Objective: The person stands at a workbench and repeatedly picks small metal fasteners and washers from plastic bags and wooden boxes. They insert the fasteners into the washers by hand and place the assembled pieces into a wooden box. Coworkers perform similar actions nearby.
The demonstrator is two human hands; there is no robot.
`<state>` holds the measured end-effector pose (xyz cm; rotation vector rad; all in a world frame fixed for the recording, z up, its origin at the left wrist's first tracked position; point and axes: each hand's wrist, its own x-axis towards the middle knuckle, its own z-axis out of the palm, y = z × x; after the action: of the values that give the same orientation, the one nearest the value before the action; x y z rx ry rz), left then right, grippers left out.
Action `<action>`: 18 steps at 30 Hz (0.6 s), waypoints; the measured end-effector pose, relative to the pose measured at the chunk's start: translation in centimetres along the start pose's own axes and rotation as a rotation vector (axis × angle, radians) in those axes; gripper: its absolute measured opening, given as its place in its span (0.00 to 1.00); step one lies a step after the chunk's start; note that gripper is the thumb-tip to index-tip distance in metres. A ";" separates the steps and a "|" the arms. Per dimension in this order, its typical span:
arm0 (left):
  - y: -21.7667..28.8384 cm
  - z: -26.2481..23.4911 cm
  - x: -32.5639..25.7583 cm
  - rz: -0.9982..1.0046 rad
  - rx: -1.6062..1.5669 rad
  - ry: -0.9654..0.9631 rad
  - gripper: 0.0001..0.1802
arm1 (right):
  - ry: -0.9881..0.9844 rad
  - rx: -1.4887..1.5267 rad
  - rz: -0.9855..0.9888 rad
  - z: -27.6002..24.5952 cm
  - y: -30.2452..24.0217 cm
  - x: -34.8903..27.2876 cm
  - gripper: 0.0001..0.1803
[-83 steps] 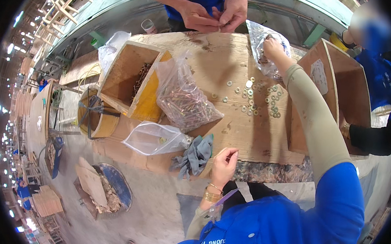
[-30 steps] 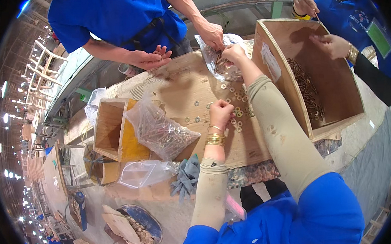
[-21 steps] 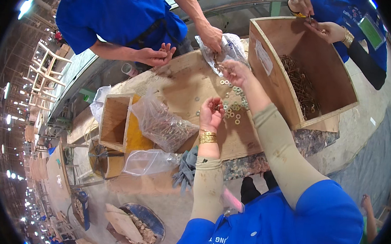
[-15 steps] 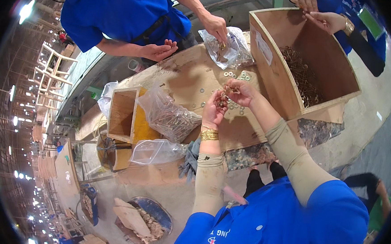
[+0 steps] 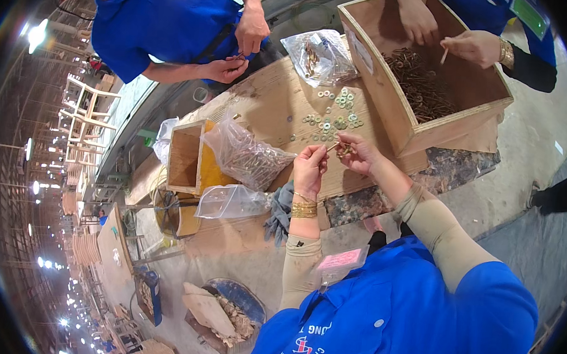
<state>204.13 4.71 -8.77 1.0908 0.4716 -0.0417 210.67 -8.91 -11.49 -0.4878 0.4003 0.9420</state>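
Note:
Over the near edge of the wooden tabletop, my left hand (image 5: 310, 170) pinches a thin bolt (image 5: 333, 146) that points toward my right hand. My right hand (image 5: 360, 157) is curled around several small brass-coloured metal pieces (image 5: 345, 150); their exact kind is hard to tell. Its fingertips are close to the bolt's far end, and I cannot tell whether they touch it. Just beyond both hands, loose metal washers (image 5: 326, 124) lie scattered on the board. To the left, a clear plastic bag (image 5: 249, 159) bulges with bolts.
A large plywood box (image 5: 401, 113) of bolts stands right, with a co-worker's hands (image 5: 471, 48) over it. Another co-worker's hands (image 5: 228, 68) are at the far left. Also around are a clear bag (image 5: 320, 57), a small wooden box (image 5: 186, 157) and grey gloves (image 5: 280, 212).
My hands have shifted slightly nearer me, and a bolt now shows between them. The far-left co-worker's hand has left the clear bag and joined the other. Another co-worker's hand has reached into the box.

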 end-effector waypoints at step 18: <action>-0.1 1.1 -3.0 -0.165 -0.283 0.034 0.07 | 0.022 -0.417 -0.253 1.0 0.3 -5.9 0.05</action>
<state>201.79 3.14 -7.31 0.7745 0.5783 -0.0986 207.38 -12.12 -7.70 -0.9072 0.1530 0.7739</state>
